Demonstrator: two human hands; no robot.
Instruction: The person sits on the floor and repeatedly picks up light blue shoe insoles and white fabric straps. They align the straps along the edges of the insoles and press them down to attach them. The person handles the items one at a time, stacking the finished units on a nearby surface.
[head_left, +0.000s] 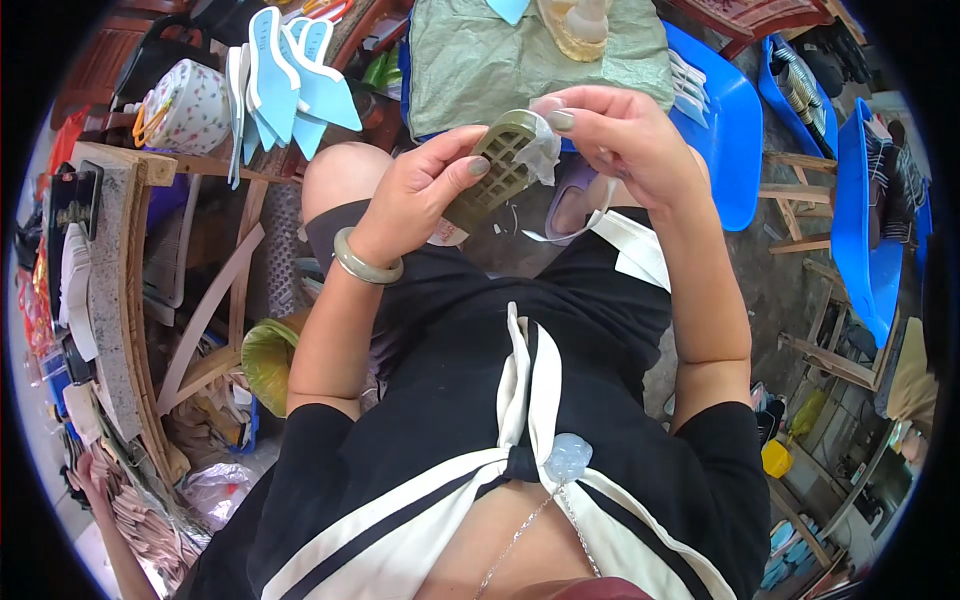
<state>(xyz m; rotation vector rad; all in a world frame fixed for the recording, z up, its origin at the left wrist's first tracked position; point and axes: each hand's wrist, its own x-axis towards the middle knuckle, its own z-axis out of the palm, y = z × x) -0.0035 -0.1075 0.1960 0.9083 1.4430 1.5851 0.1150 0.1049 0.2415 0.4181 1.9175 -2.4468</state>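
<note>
My left hand (420, 190) is closed round an olive-green shoe sole (488, 178) with a lattice of hollow cells, held tilted above my lap. At its far end, a crumpled whitish film (541, 152) lies against the lattice. My right hand (635, 140) is closed at that end, thumb and forefinger pinched at the film. Below the right hand hangs a thin white strip (598, 213); the frame does not show clearly whether it joins the film. White flat pieces (636, 248) rest on my right thigh.
Ahead lies a green cloth (455, 80) bearing a yellow-crusted container (578, 35). A blue tray (738, 140) stands beside it. Light-blue and white insoles (275, 85) are stacked at left, near a floral pot (190, 110). Another person's arm (100, 500) shows lower left.
</note>
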